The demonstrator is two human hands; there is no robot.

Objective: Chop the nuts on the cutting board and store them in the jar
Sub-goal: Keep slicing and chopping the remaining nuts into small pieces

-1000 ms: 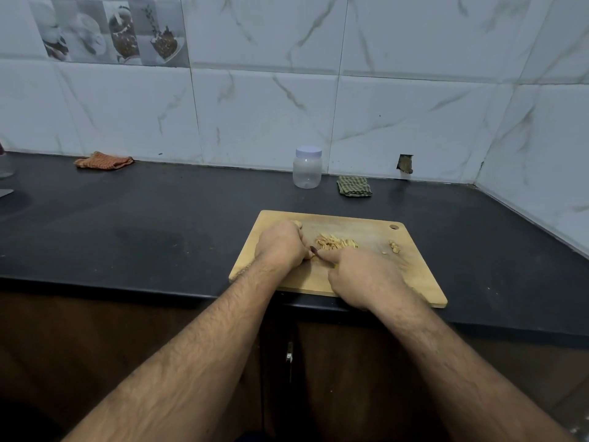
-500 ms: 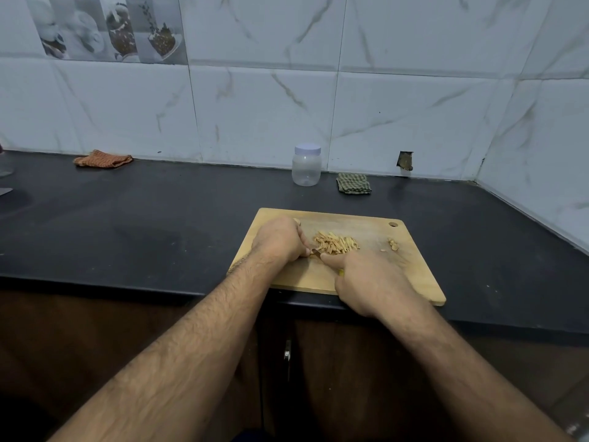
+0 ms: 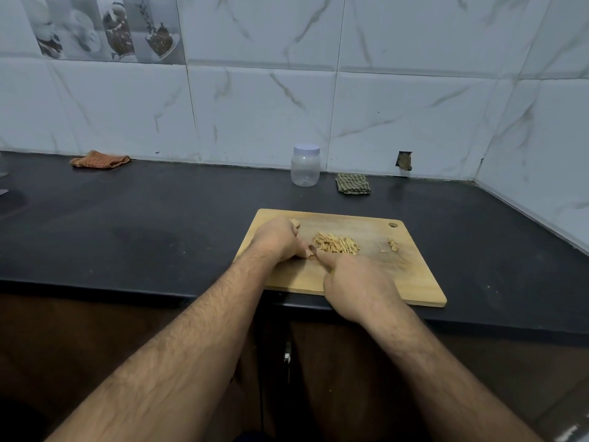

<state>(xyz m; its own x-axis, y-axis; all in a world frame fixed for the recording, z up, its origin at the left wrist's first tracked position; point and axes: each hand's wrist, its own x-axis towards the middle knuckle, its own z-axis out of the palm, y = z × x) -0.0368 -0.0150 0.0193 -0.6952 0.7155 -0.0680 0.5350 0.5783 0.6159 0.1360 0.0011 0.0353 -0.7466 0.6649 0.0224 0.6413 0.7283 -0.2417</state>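
A wooden cutting board (image 3: 411, 279) lies at the front edge of the black counter. A pile of chopped nut slivers (image 3: 336, 245) sits at its middle, and a few whole nuts (image 3: 392, 247) lie near its right side. My left hand (image 3: 279, 239) rests curled on the board's left part, with a pale nut (image 3: 294, 223) peeking out at its far side. My right hand (image 3: 353, 285) is closed just right of it, index finger stretched forward along a dark knife (image 3: 313, 249), of which only a small tip shows. The clear jar (image 3: 305, 170), its pale lid on, stands by the back wall.
A folded green cloth (image 3: 353, 184) lies right of the jar, and an orange cloth (image 3: 100, 160) lies far left by the wall. A tiled side wall (image 3: 541, 173) closes the counter on the right. Dark cabinet doors are below the counter edge.
Both hands stay at the same spot on the board, the right hand shifting only slightly near the pile. The pile and the jar have not moved.
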